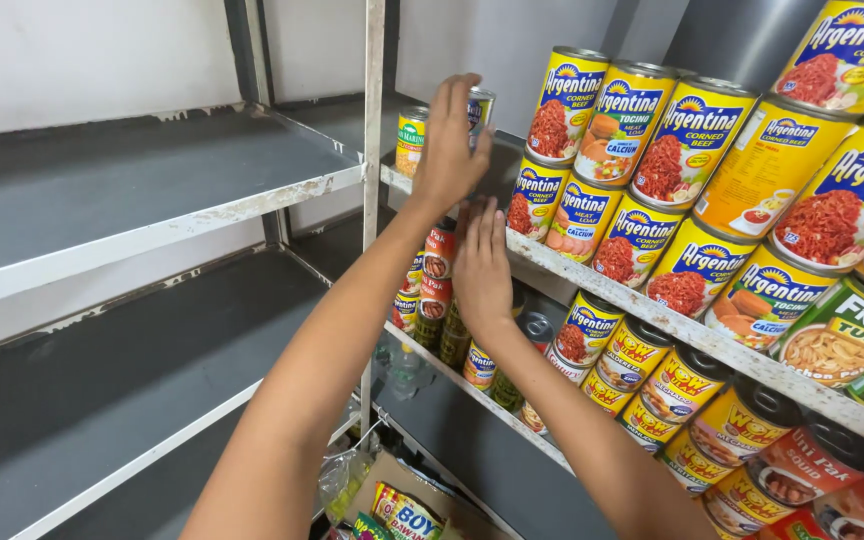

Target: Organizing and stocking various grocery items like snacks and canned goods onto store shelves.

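My left hand (pixel 447 145) reaches up to the upper shelf (pixel 592 268) and closes around a small can (pixel 481 104), which my fingers mostly hide. A green-and-yellow small can (pixel 411 138) stands just left of that hand. My right hand (pixel 482 272) is lower, at the middle shelf, with its fingers straight and together. It lies flat against a stack of small red cans (pixel 439 252). Whether it presses them or only touches them I cannot tell.
Stacked yellow cans of corned beef and meat loaf (pixel 697 140) fill the upper shelf to the right. Yellow and red cans (pixel 652 385) sit on the shelf below. Grey bare shelves (pixel 122 180) stand at the left. Snack packets (pixel 402 510) lie in a box at the bottom.
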